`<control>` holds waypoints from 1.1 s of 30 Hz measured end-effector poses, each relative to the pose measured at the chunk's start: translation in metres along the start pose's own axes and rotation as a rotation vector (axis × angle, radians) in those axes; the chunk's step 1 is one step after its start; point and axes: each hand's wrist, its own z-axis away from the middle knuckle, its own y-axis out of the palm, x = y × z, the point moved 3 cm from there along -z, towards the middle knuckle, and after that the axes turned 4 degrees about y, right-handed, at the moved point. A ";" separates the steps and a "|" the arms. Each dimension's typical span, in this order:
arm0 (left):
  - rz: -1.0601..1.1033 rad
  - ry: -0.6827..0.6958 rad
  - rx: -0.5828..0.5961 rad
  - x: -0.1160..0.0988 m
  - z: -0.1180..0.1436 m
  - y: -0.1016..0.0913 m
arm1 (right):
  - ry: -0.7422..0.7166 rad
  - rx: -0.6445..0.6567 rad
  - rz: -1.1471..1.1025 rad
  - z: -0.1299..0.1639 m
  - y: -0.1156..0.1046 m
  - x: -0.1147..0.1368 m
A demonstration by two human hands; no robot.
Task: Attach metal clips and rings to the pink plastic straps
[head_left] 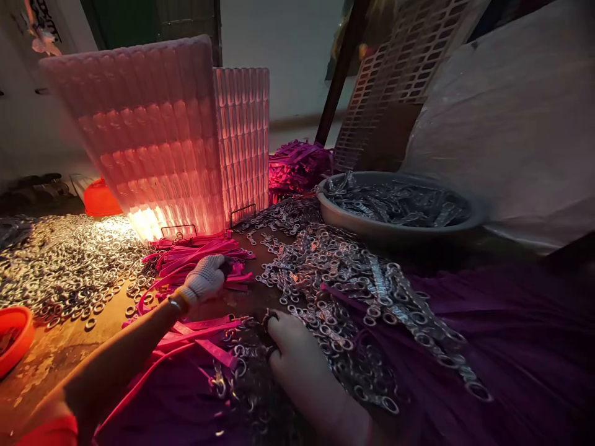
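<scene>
While your left hand, in a white knitted glove, lies over a bundle of flat bright-pink straps, its fingers are curled; you cannot tell from here whether its grip has closed on one. Your bare right hand is nearer you, its thumb and fingers bent beside the metal-fitted ends of a second group of flat pink straps; how far open its grip is, or what it has hold of, cannot be told. Just right of that hand spreads a heap of silvery ringed metal pieces. Loose silvery metal rings cover the left of the worn brown surface, and a round grey basin of metal pieces stands behind the heap.
</scene>
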 end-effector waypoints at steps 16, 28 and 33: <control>1.057 -0.256 0.190 -0.030 0.141 0.034 | -0.095 0.146 0.246 0.024 -0.031 0.053; 0.388 0.153 0.254 -0.037 0.130 0.022 | -0.358 -0.198 0.322 0.030 -0.013 0.045; 0.356 0.179 0.240 -0.032 0.132 0.020 | -0.360 -0.187 0.323 0.029 -0.008 0.044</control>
